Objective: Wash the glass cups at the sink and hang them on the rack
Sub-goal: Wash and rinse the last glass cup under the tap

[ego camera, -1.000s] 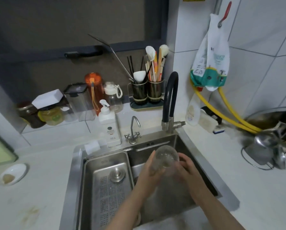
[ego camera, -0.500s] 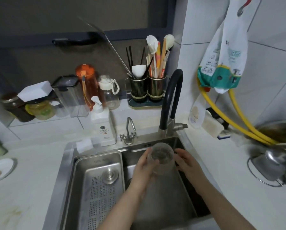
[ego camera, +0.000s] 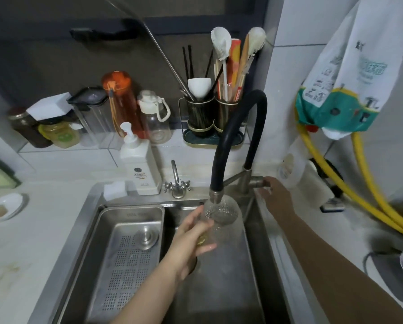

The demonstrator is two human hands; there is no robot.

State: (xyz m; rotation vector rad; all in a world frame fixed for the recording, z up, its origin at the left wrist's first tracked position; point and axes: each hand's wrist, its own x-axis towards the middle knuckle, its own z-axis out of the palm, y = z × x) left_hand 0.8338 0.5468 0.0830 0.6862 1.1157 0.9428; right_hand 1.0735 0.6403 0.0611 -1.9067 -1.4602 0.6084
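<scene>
While the left hand (ego camera: 191, 239) gripped the glass cup (ego camera: 222, 217) w/ thumb and fingers curled round its lower part, the cup sat tilted directly under the spout of the black hose faucet (ego camera: 228, 141), mouth up toward the nozzle, over the right basin of the steel sink (ego camera: 261, 272). Water or droplets showed inside the cup near its rim; can't tell if a stream was running. Right hand (ego camera: 275, 195) was at approx 2 o'clock from the cup, fingers at the end of the faucet lever (ego camera: 254, 182); whether they were curled on it or just touching, can't tell — tips partly hidden & blurred.

At 9 o'clock from the cup, a perforated steel drain tray (ego camera: 125, 249) filled the left basin, w/ a round steel plug (ego camera: 146, 238) lying on it. At 11 o'clock, a small chrome tap (ego camera: 177, 183) stood on the sink edge, w/ a white pump bottle (ego camera: 139, 164) just beside it and a white sponge block (ego camera: 114, 190) further left. At 12 o'clock on the ledge stood a twin utensil holder (ego camera: 209, 120) w/ chopsticks, brushes & spoons. Further left on the ledge: clear bottle w/ white lid (ego camera: 154, 118), orange bottle (ego camera: 120, 101), jars. At 3 o'clock, yellow hoses (ego camera: 364, 195) ran down the tiled wall under a hanging plastic bag (ego camera: 345, 94). Small white dish (ego camera: 5, 206) sat on the counter far at 9 o'clock.
</scene>
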